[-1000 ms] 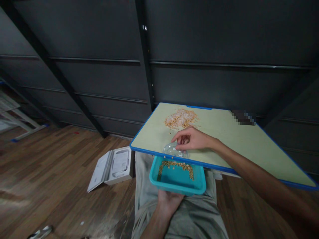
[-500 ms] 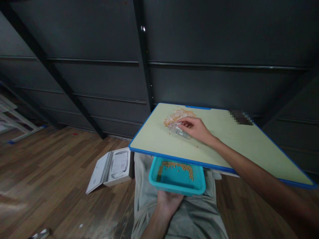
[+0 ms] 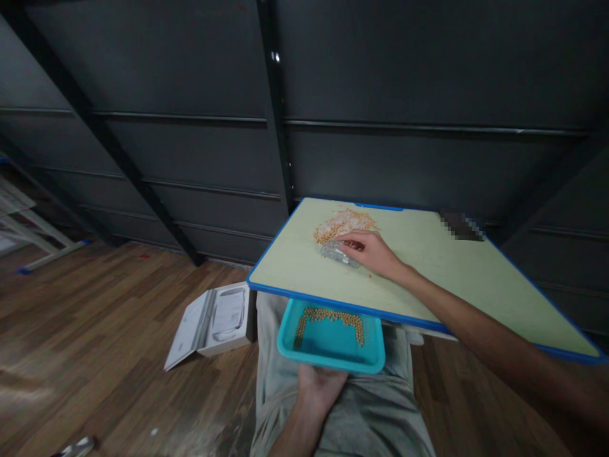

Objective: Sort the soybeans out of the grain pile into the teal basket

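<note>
One right hand (image 3: pixel 373 251) pinches clear plastic container (image 3: pixel 335 252); left hand (image 3: pixel 320 383) holds turquoise rectangular tray (image 3: pixel 328 343); tilting could spill round tan beans (image 3: pixel 328 314).

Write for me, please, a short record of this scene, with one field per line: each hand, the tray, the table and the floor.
Left hand: under the teal tray, supporting it; fingers mostly hidden
Right hand: pinching a clear plastic piece at the near side of the pile
Tray contents: small round tan grains, mostly along the far side and both ends
Table: mixed tan and whitish pile; blurred dark object at the far edge
Floor: open white box
</note>
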The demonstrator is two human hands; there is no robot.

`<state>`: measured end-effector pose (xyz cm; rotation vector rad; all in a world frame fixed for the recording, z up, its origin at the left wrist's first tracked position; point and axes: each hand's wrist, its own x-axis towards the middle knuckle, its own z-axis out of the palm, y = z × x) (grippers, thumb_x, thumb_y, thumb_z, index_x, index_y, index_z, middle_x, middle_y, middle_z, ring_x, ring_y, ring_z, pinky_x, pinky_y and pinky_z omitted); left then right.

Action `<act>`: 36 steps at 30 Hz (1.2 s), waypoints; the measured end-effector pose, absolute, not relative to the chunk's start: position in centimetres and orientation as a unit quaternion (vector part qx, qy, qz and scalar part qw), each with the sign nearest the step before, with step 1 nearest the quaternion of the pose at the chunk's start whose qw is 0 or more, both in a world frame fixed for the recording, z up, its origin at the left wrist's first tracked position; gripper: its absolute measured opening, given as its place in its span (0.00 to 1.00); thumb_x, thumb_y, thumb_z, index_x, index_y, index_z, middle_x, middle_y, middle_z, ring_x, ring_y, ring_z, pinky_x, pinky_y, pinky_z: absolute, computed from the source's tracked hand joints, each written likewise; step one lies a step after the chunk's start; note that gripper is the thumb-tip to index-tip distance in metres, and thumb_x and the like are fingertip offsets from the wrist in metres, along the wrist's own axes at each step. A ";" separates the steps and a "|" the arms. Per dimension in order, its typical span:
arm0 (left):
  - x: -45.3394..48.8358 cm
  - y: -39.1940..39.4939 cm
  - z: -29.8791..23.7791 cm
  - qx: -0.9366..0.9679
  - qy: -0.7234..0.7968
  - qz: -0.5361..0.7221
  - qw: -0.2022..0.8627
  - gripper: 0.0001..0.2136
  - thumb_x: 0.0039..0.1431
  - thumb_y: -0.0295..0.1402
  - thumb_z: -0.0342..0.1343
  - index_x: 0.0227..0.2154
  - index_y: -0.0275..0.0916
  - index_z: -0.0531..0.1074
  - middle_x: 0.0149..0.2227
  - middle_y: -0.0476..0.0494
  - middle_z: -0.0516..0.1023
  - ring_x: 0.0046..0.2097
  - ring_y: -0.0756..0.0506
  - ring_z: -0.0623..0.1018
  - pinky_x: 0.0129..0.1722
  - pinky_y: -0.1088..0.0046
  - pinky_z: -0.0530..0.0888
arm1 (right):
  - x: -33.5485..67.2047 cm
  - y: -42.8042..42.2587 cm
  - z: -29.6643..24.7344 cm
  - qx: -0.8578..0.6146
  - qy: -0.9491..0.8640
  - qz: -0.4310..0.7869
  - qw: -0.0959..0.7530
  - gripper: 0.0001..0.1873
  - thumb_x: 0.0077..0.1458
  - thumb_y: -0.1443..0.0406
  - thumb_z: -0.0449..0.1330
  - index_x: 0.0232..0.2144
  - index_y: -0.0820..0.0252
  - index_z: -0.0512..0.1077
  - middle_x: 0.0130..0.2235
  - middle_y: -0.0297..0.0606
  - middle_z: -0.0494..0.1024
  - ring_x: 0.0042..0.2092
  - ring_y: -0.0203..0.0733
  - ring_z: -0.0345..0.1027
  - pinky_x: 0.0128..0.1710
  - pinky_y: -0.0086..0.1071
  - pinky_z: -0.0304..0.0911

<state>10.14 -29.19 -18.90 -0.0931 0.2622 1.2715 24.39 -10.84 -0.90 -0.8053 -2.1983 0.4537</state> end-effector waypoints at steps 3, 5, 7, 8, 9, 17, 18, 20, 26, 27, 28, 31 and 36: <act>10.2 -29.2 -18.9 -0.052 0.143 0.602 0.784 0.19 0.60 0.44 0.51 0.49 0.41 0.74 0.50 0.39 0.79 0.56 0.35 0.73 0.61 0.47 0.62 | 24.4 -10.8 -1.1 -0.309 -0.858 0.186 0.367 0.12 0.58 0.63 0.60 0.45 0.55 0.77 0.42 0.38 0.81 0.38 0.38 0.71 0.36 0.33 0.64; 10.3 -29.2 -18.9 -0.051 0.156 0.611 0.775 0.20 0.60 0.45 0.50 0.49 0.41 0.75 0.50 0.39 0.79 0.54 0.35 0.75 0.61 0.46 0.61 | 24.4 -10.8 -1.2 -0.304 -0.858 0.198 0.363 0.12 0.58 0.63 0.61 0.45 0.55 0.77 0.42 0.37 0.80 0.37 0.38 0.71 0.36 0.33 0.64; 10.3 -29.2 -18.9 -0.048 0.156 0.624 0.764 0.20 0.60 0.46 0.49 0.49 0.43 0.75 0.50 0.39 0.79 0.52 0.35 0.76 0.61 0.45 0.61 | 24.3 -11.0 -1.2 -0.296 -0.859 0.219 0.355 0.12 0.58 0.63 0.61 0.44 0.55 0.77 0.41 0.37 0.80 0.37 0.37 0.71 0.36 0.32 0.64; 10.4 -29.2 -18.8 -0.045 0.147 0.630 0.761 0.20 0.60 0.46 0.49 0.49 0.44 0.75 0.50 0.39 0.80 0.52 0.35 0.77 0.61 0.45 0.60 | 24.3 -11.1 -1.2 -0.292 -0.859 0.233 0.350 0.12 0.58 0.63 0.61 0.44 0.55 0.77 0.41 0.37 0.80 0.36 0.37 0.70 0.36 0.32 0.64; 10.4 -29.1 -18.8 -0.042 0.133 0.639 0.757 0.20 0.61 0.47 0.48 0.49 0.45 0.74 0.50 0.40 0.80 0.52 0.35 0.77 0.61 0.45 0.60 | 24.2 -11.3 -1.1 -0.288 -0.859 0.246 0.344 0.12 0.58 0.63 0.61 0.44 0.55 0.77 0.40 0.37 0.80 0.36 0.36 0.70 0.36 0.32 0.64; 10.2 -28.9 -18.9 -0.021 0.065 0.651 0.756 0.20 0.62 0.46 0.45 0.50 0.46 0.73 0.49 0.40 0.80 0.51 0.35 0.77 0.61 0.44 0.58 | 24.0 -11.8 -1.0 -0.279 -0.859 0.260 0.341 0.13 0.57 0.63 0.61 0.44 0.56 0.77 0.37 0.37 0.79 0.34 0.36 0.69 0.35 0.32 0.64; 10.1 -28.9 -18.9 -0.023 0.071 0.650 0.757 0.20 0.62 0.46 0.45 0.50 0.46 0.74 0.48 0.40 0.80 0.51 0.35 0.77 0.61 0.44 0.59 | 23.9 -11.9 -1.0 -0.278 -0.860 0.258 0.341 0.13 0.57 0.62 0.62 0.44 0.56 0.77 0.37 0.37 0.79 0.34 0.36 0.69 0.35 0.32 0.64; 10.1 -28.9 -18.9 -0.026 0.080 0.643 0.761 0.20 0.62 0.46 0.46 0.50 0.47 0.73 0.48 0.41 0.81 0.51 0.35 0.77 0.61 0.45 0.59 | 23.8 -12.1 -0.9 -0.273 -0.864 0.257 0.335 0.13 0.57 0.62 0.62 0.44 0.56 0.78 0.36 0.36 0.79 0.34 0.36 0.69 0.35 0.32 0.64; 10.2 -29.0 -18.5 -0.040 0.108 0.650 0.751 0.21 0.62 0.43 0.47 0.56 0.49 0.67 0.49 0.40 0.80 0.53 0.35 0.75 0.59 0.42 0.60 | 23.6 -12.8 -0.4 -0.278 -0.871 0.258 0.313 0.12 0.57 0.61 0.61 0.44 0.54 0.78 0.35 0.35 0.80 0.33 0.36 0.70 0.36 0.32 0.64; 10.2 -29.0 -18.5 -0.042 0.113 0.650 0.750 0.21 0.62 0.43 0.47 0.56 0.49 0.67 0.49 0.40 0.80 0.53 0.35 0.75 0.59 0.42 0.60 | 23.7 -12.8 -0.4 -0.280 -0.870 0.258 0.312 0.12 0.57 0.61 0.62 0.44 0.54 0.78 0.35 0.36 0.80 0.34 0.36 0.70 0.36 0.32 0.65; 10.3 -29.0 -18.4 -0.042 0.115 0.649 0.751 0.21 0.62 0.43 0.47 0.57 0.49 0.67 0.49 0.40 0.80 0.53 0.35 0.76 0.59 0.41 0.60 | 23.7 -12.8 -0.4 -0.282 -0.869 0.258 0.313 0.12 0.57 0.62 0.62 0.44 0.54 0.78 0.35 0.36 0.80 0.34 0.36 0.70 0.36 0.32 0.65; 10.3 -28.9 -18.4 -0.035 0.108 0.652 0.749 0.21 0.62 0.44 0.46 0.56 0.49 0.67 0.50 0.40 0.80 0.53 0.36 0.76 0.60 0.42 0.59 | 23.5 -12.6 -0.6 -0.286 -0.863 0.265 0.321 0.12 0.56 0.61 0.62 0.43 0.55 0.78 0.36 0.36 0.80 0.34 0.36 0.70 0.35 0.31 0.65; 10.2 -28.7 -18.3 -0.041 0.118 0.661 0.740 0.21 0.61 0.46 0.48 0.55 0.48 0.69 0.50 0.39 0.79 0.52 0.35 0.77 0.59 0.41 0.60 | 21.6 -12.2 -0.8 -0.276 -0.869 0.258 0.320 0.11 0.57 0.62 0.62 0.41 0.58 0.78 0.35 0.37 0.80 0.33 0.36 0.70 0.34 0.31 0.64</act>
